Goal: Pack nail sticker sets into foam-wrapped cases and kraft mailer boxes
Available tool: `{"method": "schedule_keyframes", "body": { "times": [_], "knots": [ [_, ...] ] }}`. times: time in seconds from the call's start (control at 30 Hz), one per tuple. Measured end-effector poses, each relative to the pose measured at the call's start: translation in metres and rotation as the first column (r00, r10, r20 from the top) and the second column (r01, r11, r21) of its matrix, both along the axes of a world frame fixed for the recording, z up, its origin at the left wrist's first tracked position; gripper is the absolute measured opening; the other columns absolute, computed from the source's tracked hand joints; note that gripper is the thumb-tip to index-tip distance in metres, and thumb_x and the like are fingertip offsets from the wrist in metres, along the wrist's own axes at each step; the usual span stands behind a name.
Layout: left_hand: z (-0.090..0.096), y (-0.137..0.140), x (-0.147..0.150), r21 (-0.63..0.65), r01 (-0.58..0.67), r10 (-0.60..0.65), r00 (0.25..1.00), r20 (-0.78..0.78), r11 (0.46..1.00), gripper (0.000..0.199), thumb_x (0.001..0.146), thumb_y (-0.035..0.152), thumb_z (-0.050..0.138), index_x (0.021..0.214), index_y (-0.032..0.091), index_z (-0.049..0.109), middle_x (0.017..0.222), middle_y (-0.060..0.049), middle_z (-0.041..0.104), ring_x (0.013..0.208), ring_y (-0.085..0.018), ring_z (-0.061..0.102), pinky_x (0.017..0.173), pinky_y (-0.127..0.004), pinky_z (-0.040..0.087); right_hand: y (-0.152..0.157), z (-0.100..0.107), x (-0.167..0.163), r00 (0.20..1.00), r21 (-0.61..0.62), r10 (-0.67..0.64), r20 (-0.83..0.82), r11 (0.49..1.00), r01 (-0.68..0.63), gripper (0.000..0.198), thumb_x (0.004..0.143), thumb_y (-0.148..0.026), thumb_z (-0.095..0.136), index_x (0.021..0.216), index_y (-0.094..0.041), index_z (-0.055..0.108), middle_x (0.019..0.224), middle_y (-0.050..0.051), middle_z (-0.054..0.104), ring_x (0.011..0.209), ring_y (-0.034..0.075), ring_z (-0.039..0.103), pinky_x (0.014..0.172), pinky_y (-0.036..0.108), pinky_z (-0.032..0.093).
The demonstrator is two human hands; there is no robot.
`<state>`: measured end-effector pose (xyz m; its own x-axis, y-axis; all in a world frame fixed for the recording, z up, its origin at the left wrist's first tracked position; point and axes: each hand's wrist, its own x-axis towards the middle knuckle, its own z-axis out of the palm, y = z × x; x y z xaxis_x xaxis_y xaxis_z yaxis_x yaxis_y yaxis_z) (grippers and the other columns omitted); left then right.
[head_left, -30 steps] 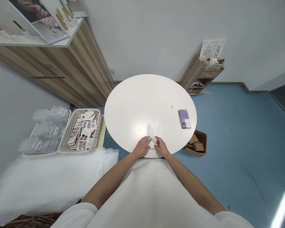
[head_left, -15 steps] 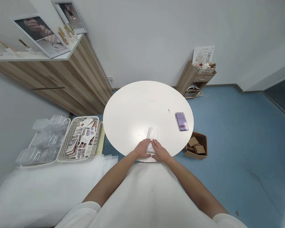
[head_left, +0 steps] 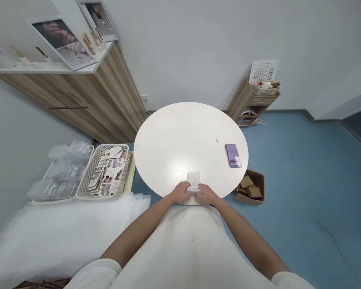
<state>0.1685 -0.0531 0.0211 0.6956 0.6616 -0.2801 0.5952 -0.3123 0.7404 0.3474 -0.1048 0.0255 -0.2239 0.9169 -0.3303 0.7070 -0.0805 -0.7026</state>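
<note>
At the near edge of the table (head_left: 183, 124), left hand (head_left: 180, 192) and right hand (head_left: 207, 194) sit level, turned inward, both gripping the bunched near end of a white sheet (head_left: 193, 177), far end flat, with room ahead to the far rim and a purple item (head_left: 232, 155) near the right rim.

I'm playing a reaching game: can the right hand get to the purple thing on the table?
Probably yes: only tabletop shows between the right hand and the purple thing, though that hand is busy with the folded white thing.
</note>
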Motion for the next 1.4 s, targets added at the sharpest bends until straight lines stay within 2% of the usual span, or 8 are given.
{"method": "schedule_keyframes", "body": {
  "times": [0.13, 0.33, 0.43, 0.57, 0.67, 0.8, 1.17, 1.4],
  "knots": [
    [-0.009, 0.006, 0.007, -0.069, -0.181, 0.181, 0.983, -0.001, 0.981, 0.019, 0.073, 0.025, 0.039, 0.078, 0.018, 0.056, 0.092, -0.005, 0.055, 0.085, -0.018, 0.053, 0.074, -0.028, 0.043, 0.019, -0.001, 0.001, 0.976, -0.110, -0.177, -0.124, 0.980, 0.164, 0.015, 0.073, -0.032, 0.045, 0.068, -0.020, 0.052, 0.070, 0.001, 0.057, 0.062, 0.015, 0.051, 0.052, 0.026, 0.040],
    [-0.018, 0.007, 0.011, -0.119, -0.336, 0.341, 0.940, 0.023, 0.934, 0.021, 0.076, 0.030, 0.042, 0.090, 0.018, 0.051, 0.083, -0.003, 0.058, 0.073, -0.016, 0.053, 0.064, -0.027, 0.043, 0.029, -0.010, 0.000, 0.934, -0.181, -0.322, -0.156, 0.939, 0.293, 0.025, 0.078, -0.041, 0.038, 0.082, -0.020, 0.052, 0.076, 0.002, 0.058, 0.069, 0.016, 0.054, 0.059, 0.028, 0.044],
    [-0.022, 0.004, 0.014, -0.117, -0.446, 0.454, 0.889, 0.062, 0.888, 0.025, 0.077, 0.034, 0.043, 0.095, 0.019, 0.051, 0.085, -0.003, 0.059, 0.073, -0.015, 0.054, 0.067, -0.027, 0.043, 0.029, -0.018, -0.005, 0.899, -0.132, -0.431, -0.075, 0.898, 0.420, 0.033, 0.079, -0.045, 0.037, 0.098, -0.020, 0.048, 0.086, 0.004, 0.058, 0.078, 0.019, 0.055, 0.068, 0.033, 0.045],
    [-0.028, 0.004, 0.021, -0.043, -0.516, 0.518, 0.854, 0.046, 0.855, 0.022, 0.077, 0.034, 0.045, 0.088, 0.019, 0.056, 0.083, -0.004, 0.059, 0.072, -0.016, 0.054, 0.067, -0.029, 0.043, 0.022, -0.026, -0.012, 0.881, 0.064, -0.468, -0.060, 0.879, 0.472, 0.045, 0.080, -0.038, 0.039, 0.119, -0.016, 0.035, 0.112, 0.011, 0.048, 0.101, 0.022, 0.047, 0.084, 0.037, 0.041],
    [-0.030, 0.005, 0.025, -0.021, -0.543, 0.543, 0.840, 0.001, 0.840, 0.021, 0.076, 0.034, 0.046, 0.083, 0.019, 0.058, 0.078, -0.003, 0.059, 0.071, -0.016, 0.055, 0.064, -0.028, 0.043, 0.012, -0.027, -0.012, 0.900, 0.201, -0.434, -0.036, 0.879, 0.432, 0.051, 0.080, -0.031, 0.039, 0.127, -0.017, 0.024, 0.122, 0.014, 0.035, 0.110, 0.023, 0.039, 0.088, 0.041, 0.039],
    [-0.027, 0.004, 0.028, -0.018, -0.623, 0.622, 0.782, -0.047, 0.782, 0.023, 0.074, 0.033, 0.050, 0.092, 0.020, 0.057, 0.080, -0.002, 0.061, 0.073, -0.016, 0.056, 0.064, -0.027, 0.043, -0.004, -0.023, -0.007, 0.964, 0.289, -0.257, 0.066, 0.930, 0.228, 0.041, 0.079, -0.025, 0.042, 0.120, -0.022, 0.038, 0.123, 0.012, 0.034, 0.114, 0.027, 0.033, 0.090, 0.046, 0.035],
    [-0.009, -0.003, 0.035, -0.067, -0.738, 0.730, 0.674, -0.115, 0.671, 0.023, 0.074, 0.037, 0.050, 0.082, 0.019, 0.061, 0.083, -0.004, 0.065, 0.079, -0.019, 0.059, 0.071, -0.031, 0.045, -0.007, -0.029, 0.014, 0.996, 0.172, -0.019, 0.082, 0.985, 0.005, 0.055, 0.071, -0.020, 0.050, 0.124, -0.026, 0.035, 0.121, 0.011, 0.039, 0.107, 0.027, 0.041, 0.085, 0.041, 0.039],
    [-0.020, -0.038, 0.029, -0.057, -0.805, 0.806, 0.592, -0.016, 0.590, 0.035, 0.077, 0.033, 0.049, 0.108, 0.016, 0.052, 0.108, -0.011, 0.057, 0.093, -0.019, 0.056, 0.080, -0.033, 0.045, -0.021, -0.033, 0.029, 0.988, 0.025, -0.100, -0.118, 0.994, 0.103, 0.065, 0.071, -0.034, 0.053, 0.130, -0.025, 0.027, 0.129, 0.010, 0.032, 0.119, 0.025, 0.033, 0.090, 0.040, 0.038]
  ]
}}
